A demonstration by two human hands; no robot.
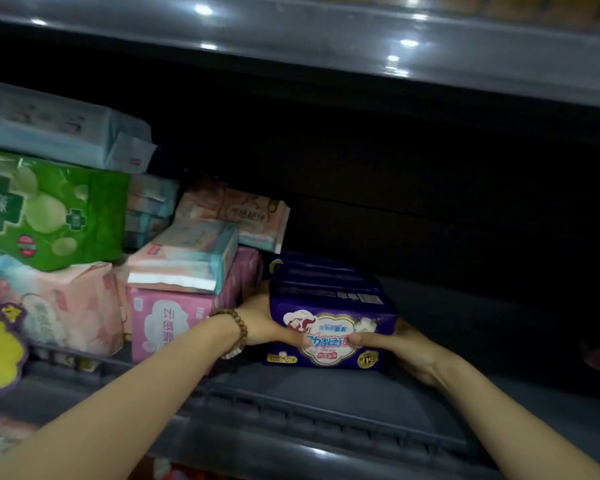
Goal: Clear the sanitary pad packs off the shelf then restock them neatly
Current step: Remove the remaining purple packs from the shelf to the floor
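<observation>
Gripping purple pack [326, 296] on shelf [326, 396] with left hand [257, 323] and right hand [404, 344], thumbs curled over its upside-down Chinese label, unreadable.

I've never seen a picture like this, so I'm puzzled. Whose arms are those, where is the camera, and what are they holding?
There is no machine, only a person's two bare arms. The camera sits on their head, so you see what they see: a shop shelf. The left hand, with a bead bracelet on its wrist, and the right hand grip a purple pack of sanitary pads from both sides. It seems to rest on the shelf. To its left more packs are piled: a green pack, a pink pack, and a pale blue pack on top.
</observation>
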